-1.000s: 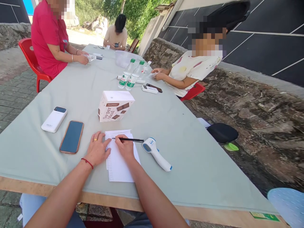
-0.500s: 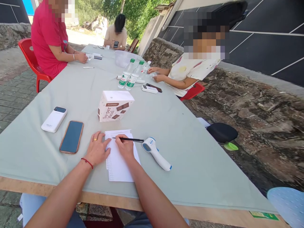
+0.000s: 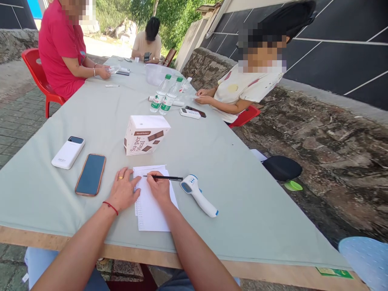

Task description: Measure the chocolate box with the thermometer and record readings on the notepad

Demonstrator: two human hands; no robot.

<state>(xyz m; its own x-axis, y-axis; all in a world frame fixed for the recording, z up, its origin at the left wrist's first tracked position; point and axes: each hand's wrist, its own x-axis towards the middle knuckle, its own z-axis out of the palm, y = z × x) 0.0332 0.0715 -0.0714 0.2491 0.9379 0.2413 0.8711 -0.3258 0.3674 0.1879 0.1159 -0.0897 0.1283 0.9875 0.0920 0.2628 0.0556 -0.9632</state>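
Observation:
Two overlapping sheets of white paper (image 3: 153, 210) lie in front of me on the cloth-covered table. My left hand (image 3: 125, 189) rests with its fingers apart, thumb and forefinger on the paper's left edge. A black pen (image 3: 166, 178) is pinched in my right hand (image 3: 159, 188), its tip at the upper part of the top sheet. Just right of that hand lies a white and blue infrared thermometer (image 3: 198, 196). To the left are a phone (image 3: 90, 174) in a brown-edged case and a white power bank (image 3: 68, 152). A white and brown Super Meal box (image 3: 145, 135) stands beyond the paper.
Two green-capped water bottles (image 3: 163, 97) stand mid-table, with another power bank (image 3: 190, 113) and a phone near them. A translucent basin (image 3: 156, 74) sits farther back. Three people sit around the table (image 3: 257, 226), each handling small items. A black stool seat (image 3: 281, 168) is at the right.
Both my hands and the pen stay almost in place. The person at the right has shifted their hands slightly, with clear plastic by them. The whole view has moved a little.

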